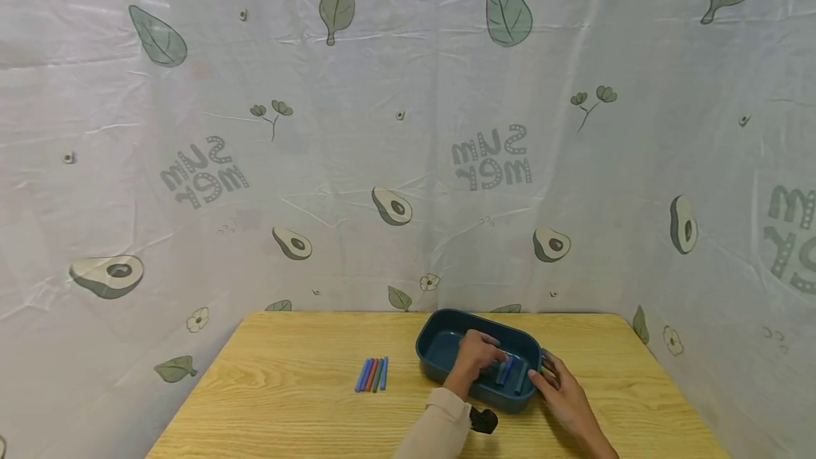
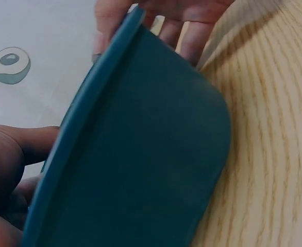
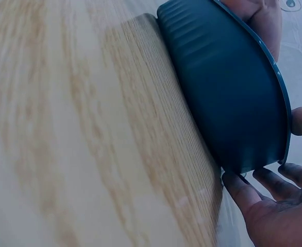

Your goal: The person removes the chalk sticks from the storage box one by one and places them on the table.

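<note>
A dark teal rectangular bin (image 1: 440, 367) stands on the wooden table. My left hand (image 1: 477, 353) reaches into it from the front, its fingertips at the upper end of a slim blue stick (image 1: 507, 371), which it seems to pinch. Beside that stick, dark green sticks (image 1: 520, 378) lie in the bin's right part. My right hand (image 1: 564, 397) holds the bin's right end, thumb at the rim and other fingers along the outer wall. In the left wrist view the bin wall (image 2: 140, 139) hides part of the left hand (image 2: 6, 170).
Left of the bin, a row of slim blue, red and green sticks (image 1: 372, 375) lies on the wooden table (image 1: 287, 374). A printed curtain (image 1: 344, 161) hangs behind the table and along both sides. A small black object (image 1: 484, 421) shows by the left wrist.
</note>
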A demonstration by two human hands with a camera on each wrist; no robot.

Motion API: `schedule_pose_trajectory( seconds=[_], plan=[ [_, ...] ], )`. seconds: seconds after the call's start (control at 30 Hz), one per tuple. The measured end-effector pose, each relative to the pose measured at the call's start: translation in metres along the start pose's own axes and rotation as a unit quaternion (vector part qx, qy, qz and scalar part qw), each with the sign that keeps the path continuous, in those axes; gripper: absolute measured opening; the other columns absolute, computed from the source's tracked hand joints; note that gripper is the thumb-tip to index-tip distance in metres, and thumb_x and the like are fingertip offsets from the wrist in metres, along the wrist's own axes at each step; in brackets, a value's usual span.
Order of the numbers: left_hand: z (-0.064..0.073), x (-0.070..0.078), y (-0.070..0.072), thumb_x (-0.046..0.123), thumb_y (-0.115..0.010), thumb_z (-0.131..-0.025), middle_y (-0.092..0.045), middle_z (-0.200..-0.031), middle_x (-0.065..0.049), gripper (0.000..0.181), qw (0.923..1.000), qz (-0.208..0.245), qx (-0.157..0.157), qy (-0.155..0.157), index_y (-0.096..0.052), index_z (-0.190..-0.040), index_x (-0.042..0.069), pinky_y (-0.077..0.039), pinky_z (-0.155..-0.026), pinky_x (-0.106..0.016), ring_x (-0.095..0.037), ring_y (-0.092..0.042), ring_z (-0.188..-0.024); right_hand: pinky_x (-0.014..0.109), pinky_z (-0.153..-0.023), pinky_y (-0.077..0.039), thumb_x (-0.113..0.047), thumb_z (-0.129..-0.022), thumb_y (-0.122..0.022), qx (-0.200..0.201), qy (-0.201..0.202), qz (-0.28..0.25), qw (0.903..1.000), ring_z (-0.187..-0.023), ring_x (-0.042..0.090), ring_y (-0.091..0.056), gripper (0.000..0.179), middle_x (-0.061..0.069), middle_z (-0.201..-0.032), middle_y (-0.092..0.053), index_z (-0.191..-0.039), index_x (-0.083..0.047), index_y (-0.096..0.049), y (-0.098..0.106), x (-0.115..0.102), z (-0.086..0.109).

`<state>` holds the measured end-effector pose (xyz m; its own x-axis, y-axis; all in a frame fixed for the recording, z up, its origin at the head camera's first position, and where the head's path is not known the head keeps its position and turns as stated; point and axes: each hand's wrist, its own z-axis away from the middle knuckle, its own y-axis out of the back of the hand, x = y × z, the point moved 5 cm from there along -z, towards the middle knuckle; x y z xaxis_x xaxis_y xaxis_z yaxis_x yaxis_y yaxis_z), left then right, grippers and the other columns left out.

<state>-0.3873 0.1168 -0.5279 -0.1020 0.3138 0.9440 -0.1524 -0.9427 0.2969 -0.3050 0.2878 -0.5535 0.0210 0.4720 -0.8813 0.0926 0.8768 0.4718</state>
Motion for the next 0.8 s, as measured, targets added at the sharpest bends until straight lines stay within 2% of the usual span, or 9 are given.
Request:
schedule_pose_trajectory(
  seconds=[0.3,0.53,0.8],
  plan=[
    [0.000,-0.001,-0.011,-0.002,-0.089,-0.065,-0.068,-0.096,-0.011,0.028,0.9965,-0.072,0.034,-0.024,-0.078,-0.088,0.008,-0.056,-0.059,-0.036,-0.021,-0.064,-0.071,0.048,-0.106,-0.046,-0.048,-0.101,-0.052,-0.004,0.003,-0.016,0.9999,-0.139,0.045,-0.041,0.076,0.030,-0.154,-0.033,-0.156,-0.003,-0.023,0.000,-0.001,0.005],
    [0.005,-0.001,-0.010,0.004,-0.092,-0.063,-0.069,-0.093,-0.007,0.026,0.9828,-0.175,0.051,-0.029,-0.077,-0.082,0.014,-0.056,-0.074,-0.041,-0.033,-0.064,-0.093,0.049,-0.105,-0.046,-0.046,-0.102,-0.052,0.008,0.005,-0.005,0.9999,-0.138,0.047,-0.041,0.075,0.032,-0.153,-0.034,-0.156,-0.002,-0.023,-0.002,-0.003,0.013],
    [0.010,-0.003,-0.009,0.003,-0.090,-0.064,-0.070,-0.084,-0.002,0.023,0.9753,-0.210,0.062,-0.029,-0.077,-0.077,0.017,-0.056,-0.065,-0.043,-0.033,-0.065,-0.083,0.051,-0.106,-0.045,-0.045,-0.102,-0.052,0.014,0.000,-0.002,0.9999,-0.138,0.047,-0.041,0.074,0.031,-0.154,-0.033,-0.156,-0.004,-0.023,-0.005,-0.005,0.020]
  ],
)
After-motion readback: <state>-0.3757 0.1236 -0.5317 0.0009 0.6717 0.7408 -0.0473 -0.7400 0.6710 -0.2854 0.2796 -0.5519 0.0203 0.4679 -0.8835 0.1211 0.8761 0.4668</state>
